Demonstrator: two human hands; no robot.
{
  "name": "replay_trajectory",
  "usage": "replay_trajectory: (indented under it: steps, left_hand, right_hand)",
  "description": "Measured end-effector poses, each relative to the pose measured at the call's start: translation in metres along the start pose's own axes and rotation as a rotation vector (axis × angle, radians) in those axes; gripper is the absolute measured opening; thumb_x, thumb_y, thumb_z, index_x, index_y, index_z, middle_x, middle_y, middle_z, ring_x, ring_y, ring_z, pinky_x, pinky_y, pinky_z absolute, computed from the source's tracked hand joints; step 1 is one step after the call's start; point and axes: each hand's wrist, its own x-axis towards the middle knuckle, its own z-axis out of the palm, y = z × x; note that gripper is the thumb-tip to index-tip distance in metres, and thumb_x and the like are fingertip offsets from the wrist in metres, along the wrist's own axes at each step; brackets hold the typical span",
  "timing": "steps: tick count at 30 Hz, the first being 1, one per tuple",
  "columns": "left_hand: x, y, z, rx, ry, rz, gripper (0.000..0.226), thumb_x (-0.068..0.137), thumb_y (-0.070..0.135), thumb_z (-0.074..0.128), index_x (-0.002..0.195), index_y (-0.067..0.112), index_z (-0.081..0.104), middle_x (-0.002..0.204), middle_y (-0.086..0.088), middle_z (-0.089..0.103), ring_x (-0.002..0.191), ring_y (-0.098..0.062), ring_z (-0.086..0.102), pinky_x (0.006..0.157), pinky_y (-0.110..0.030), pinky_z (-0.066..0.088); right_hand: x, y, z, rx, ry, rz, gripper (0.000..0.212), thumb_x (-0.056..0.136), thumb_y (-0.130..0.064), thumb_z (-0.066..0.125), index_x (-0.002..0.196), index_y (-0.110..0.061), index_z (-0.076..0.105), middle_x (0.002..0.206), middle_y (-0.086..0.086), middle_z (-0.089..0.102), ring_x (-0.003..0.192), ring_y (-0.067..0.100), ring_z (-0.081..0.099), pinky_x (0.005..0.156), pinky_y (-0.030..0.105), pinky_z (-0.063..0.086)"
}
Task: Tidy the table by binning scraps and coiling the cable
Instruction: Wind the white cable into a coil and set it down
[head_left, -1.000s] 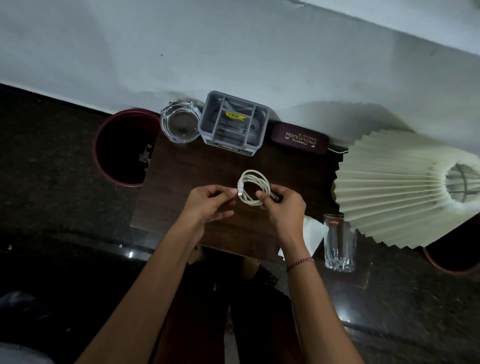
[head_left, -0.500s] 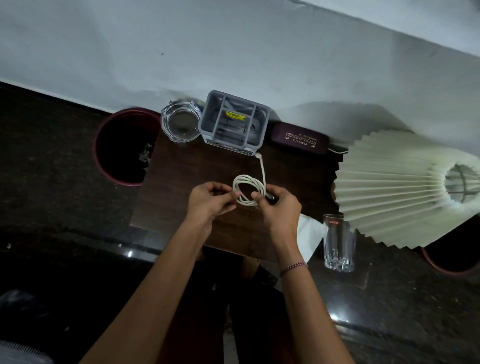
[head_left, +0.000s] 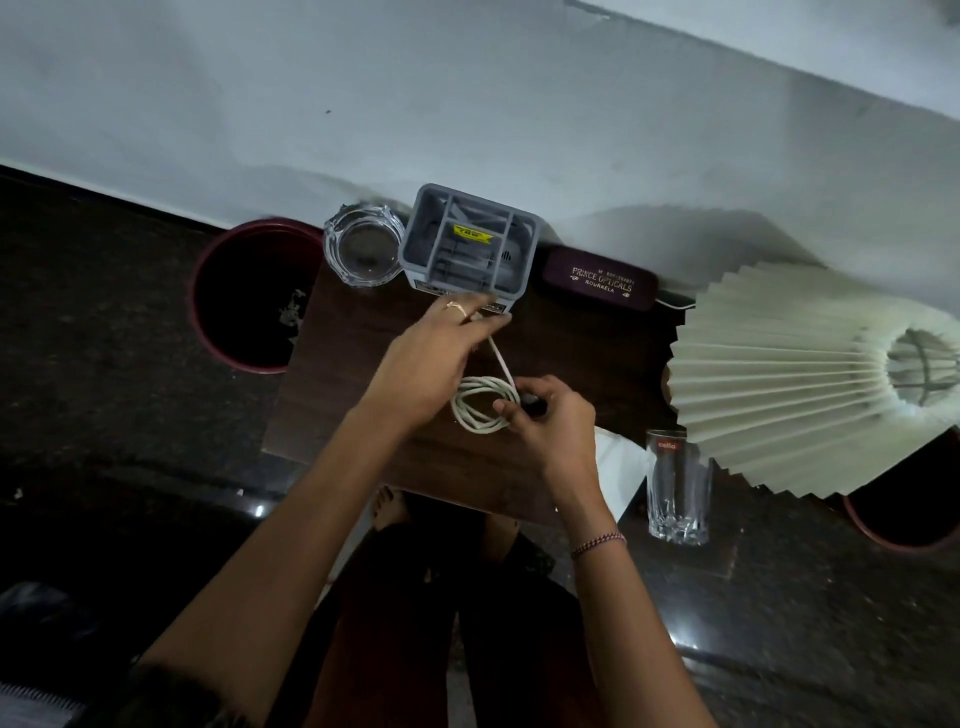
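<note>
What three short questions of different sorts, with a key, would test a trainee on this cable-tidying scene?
1. True or false: the right hand pinches the coiled white cable.
2. Which hand pulls the cable's loose end towards the grey organiser?
3. What stands left of the table: A) red bin, B) glass tumbler, C) lamp shade?

Key: 1 true. 2 the left hand. 3 A, the red bin.

Dark brown wood-grain surface (head_left: 363, 332), matt. Clear cut-glass ashtray (head_left: 363, 252), glossy. Grey plastic organiser (head_left: 470, 241), smooth. Cream pleated paper-like lampshade (head_left: 779, 374), matt. White rubbery cable (head_left: 480, 410), smooth.
</note>
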Motion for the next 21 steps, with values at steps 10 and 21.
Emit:
replay_trajectory:
  steps: [10,21]
  left_hand:
    - [-0.004,-0.014,-0.006,0.028,-0.109,-0.149,0.026,0.08,0.034,0.068,0.099,0.017,0.072,0.095,-0.005,0.072,0.091,-0.021,0.065,0.079,-0.034,0.051]
    - [-0.022,0.021,0.012,-1.145,0.045,-0.872,0.002,0.077,-0.002,0.069,0.077,0.0,0.068,0.07,-0.007,0.067,0.049,-0.006,0.067,0.051,-0.015,0.056]
  right_hand:
    - [0.005,0.008,-0.008,0.002,0.138,0.038,0.022,0.079,-0.01,0.07,0.102,-0.009,0.07,0.1,0.008,0.067,0.083,0.007,0.055,0.064,-0.001,0.039]
    - [0.005,0.007,-0.001,0.105,0.189,0.17,0.028,0.078,-0.019,0.072,0.104,-0.008,0.069,0.097,0.008,0.073,0.084,0.01,0.064,0.066,0.005,0.042]
